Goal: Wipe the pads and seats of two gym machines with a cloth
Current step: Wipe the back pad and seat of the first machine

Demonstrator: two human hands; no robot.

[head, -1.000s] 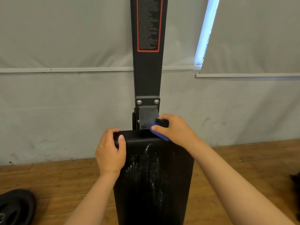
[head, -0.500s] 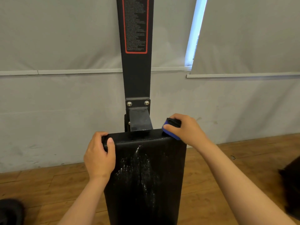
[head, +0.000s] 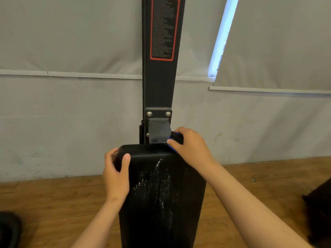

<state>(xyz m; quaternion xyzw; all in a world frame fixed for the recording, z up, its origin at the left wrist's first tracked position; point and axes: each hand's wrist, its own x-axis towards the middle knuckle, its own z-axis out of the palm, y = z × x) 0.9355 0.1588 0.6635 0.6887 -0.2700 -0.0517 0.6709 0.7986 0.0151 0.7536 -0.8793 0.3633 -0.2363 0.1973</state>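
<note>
A long black pad (head: 161,203) of a gym machine runs away from me, with whitish wet streaks down its middle. My left hand (head: 116,176) grips the pad's far left corner, thumb on top. My right hand (head: 191,147) is closed on a blue and black cloth (head: 176,138), pressing it on the pad's far right corner. Most of the cloth is hidden under my fingers. Behind the pad a black upright post (head: 159,83) rises, joined to it by a bolted bracket (head: 158,129).
A grey wall (head: 71,122) stands close behind the machine, with a bright window slit (head: 222,36) at the upper right. A wooden floor (head: 53,203) lies on both sides. Dark objects sit at the lower left (head: 9,230) and lower right (head: 318,212).
My right hand slid the cloth out to the pad's far right corner, then back inward toward the bracket. My left hand keeps its grip on the left corner. The view shifted slightly.
</note>
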